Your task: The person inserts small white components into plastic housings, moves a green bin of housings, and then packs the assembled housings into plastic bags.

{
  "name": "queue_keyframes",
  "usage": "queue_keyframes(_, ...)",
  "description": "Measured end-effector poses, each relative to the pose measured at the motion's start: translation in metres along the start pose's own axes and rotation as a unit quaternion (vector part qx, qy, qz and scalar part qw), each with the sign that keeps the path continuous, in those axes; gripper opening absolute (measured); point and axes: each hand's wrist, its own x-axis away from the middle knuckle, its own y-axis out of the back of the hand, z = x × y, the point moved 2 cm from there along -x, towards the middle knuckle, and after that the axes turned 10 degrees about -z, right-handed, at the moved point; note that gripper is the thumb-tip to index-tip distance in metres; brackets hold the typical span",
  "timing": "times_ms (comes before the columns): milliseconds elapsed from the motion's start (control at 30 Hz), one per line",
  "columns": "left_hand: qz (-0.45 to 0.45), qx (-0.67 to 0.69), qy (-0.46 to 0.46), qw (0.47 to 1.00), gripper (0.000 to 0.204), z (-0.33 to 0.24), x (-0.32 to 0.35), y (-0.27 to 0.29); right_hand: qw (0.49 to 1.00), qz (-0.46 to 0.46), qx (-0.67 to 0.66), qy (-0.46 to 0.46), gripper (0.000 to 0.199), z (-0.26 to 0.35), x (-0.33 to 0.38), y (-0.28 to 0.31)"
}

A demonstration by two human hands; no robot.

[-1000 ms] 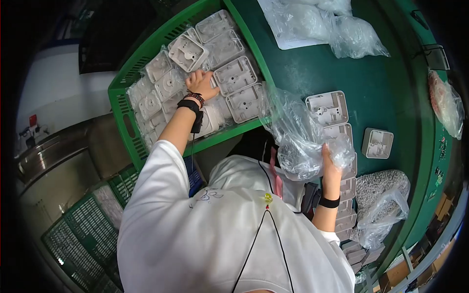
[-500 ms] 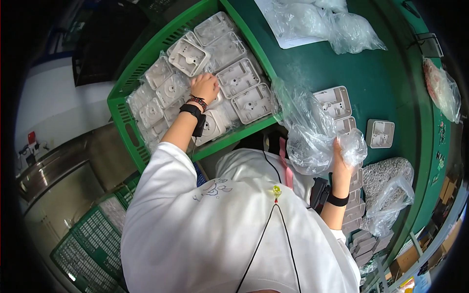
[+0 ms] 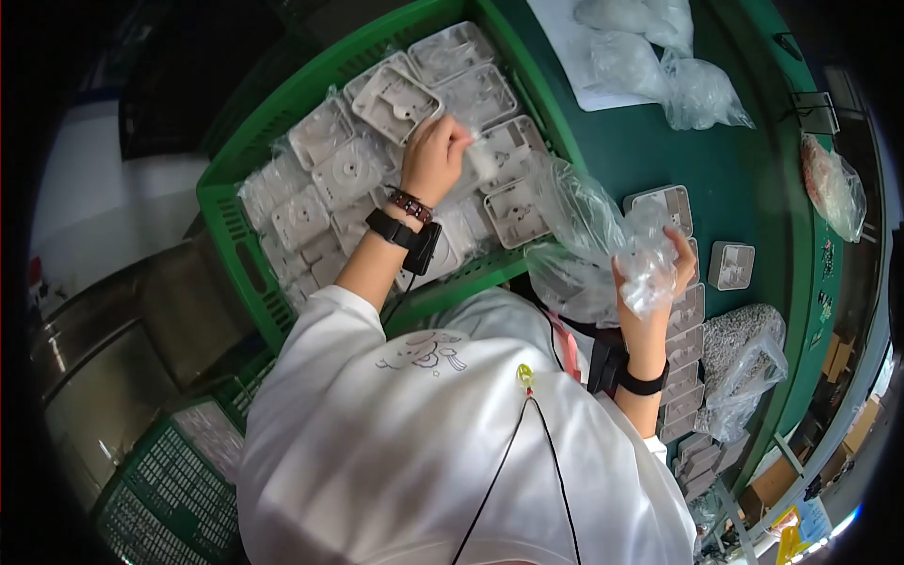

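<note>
My left hand (image 3: 438,158) is over the green crate (image 3: 557,104), its fingers curled together. A blurred whitish bit lies by the fingertips, and I cannot tell whether it is held. Just beyond the fingers a light grey plastic housing (image 3: 384,102) tilts on top of the others. The crate holds rows of such open housings, some in clear plastic. At the right, over the bench, my right hand (image 3: 680,266) grips a bunched clear plastic bag (image 3: 650,268). Loose film (image 3: 579,212) spreads from it toward the crate's right wall.
Several grey housings (image 3: 686,344) line the green bench (image 3: 607,141), one lone housing (image 3: 732,266) to their right. A bag of small grey parts (image 3: 739,348) lies nearer. Filled clear bags (image 3: 702,89) rest on white paper at the back. Another green crate (image 3: 174,480) stands lower left.
My left hand has lifted from among the housings and moved right, fingers now curled. My right hand has risen slightly and turned, gathering the bag. The view has shifted a little.
</note>
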Motion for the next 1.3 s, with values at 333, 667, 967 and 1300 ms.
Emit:
queue_keyframes(333,-0.105,0.278,0.35,0.888,0.015,0.087,0.076,0.028,0.982,0.092,-0.127,-0.105,0.016,0.062,0.043,-0.021)
queue_keyframes(667,0.025,-0.013,0.593,0.805,0.02,0.121,0.127,-0.015,0.988,0.126,-0.082,0.029,0.031,0.087,0.049,-0.031)
queue_keyframes(967,-0.197,0.106,0.38,0.898,0.017,0.087,0.119,0.072,0.938,0.127,-0.216,-0.239,0.027,0.1,0.036,-0.025)
queue_keyframes(1300,-0.092,0.35,0.337,0.869,0.008,-0.013,0.111,0.143,0.907,0.195,-0.371,-0.03,0.049,0.207,0.003,-0.039)
